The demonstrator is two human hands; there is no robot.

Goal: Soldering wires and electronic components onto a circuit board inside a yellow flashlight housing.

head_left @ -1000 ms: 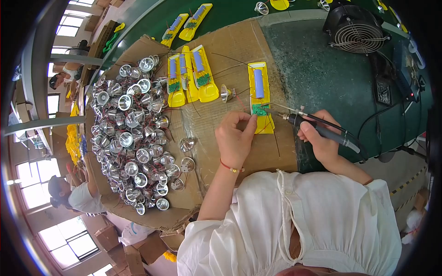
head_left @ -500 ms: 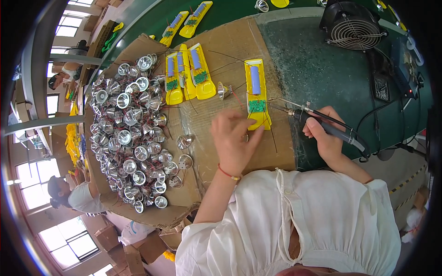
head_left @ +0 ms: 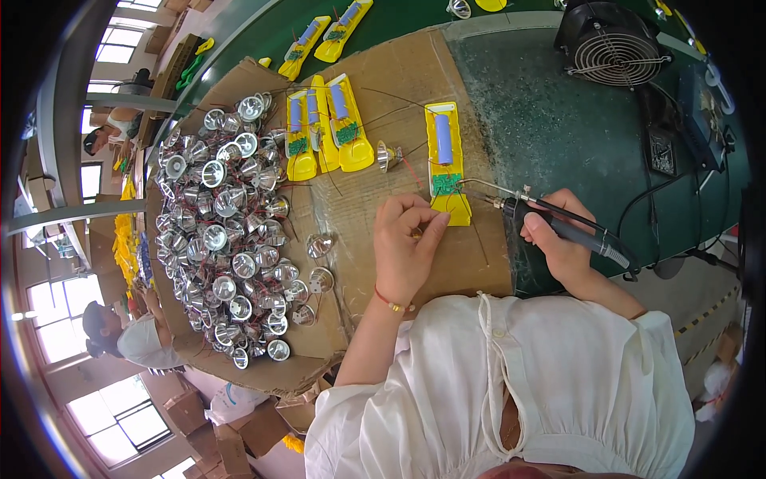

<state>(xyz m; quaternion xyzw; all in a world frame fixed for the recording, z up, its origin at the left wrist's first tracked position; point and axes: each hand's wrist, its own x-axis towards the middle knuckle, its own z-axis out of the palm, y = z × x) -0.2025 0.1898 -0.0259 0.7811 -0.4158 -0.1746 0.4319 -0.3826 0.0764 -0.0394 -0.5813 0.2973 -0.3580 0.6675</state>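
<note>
one yellow housing [head_left: 453, 210] lies just ahead and right of the left hand [head_left: 405, 243], the nearer one, its long axis pointing away from the wearer. that hand's thumb and forefinger nearly meet, any hold unclear; the right hand [head_left: 562, 246] grips a soldering iron [head_left: 589, 237], tip close by the green board [head_left: 446, 184].

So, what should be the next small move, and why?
Perhaps bring the iron gently onto the board: the right hand holds it aimed at the board's right edge, very near, though whether they touch is unclear.
</note>
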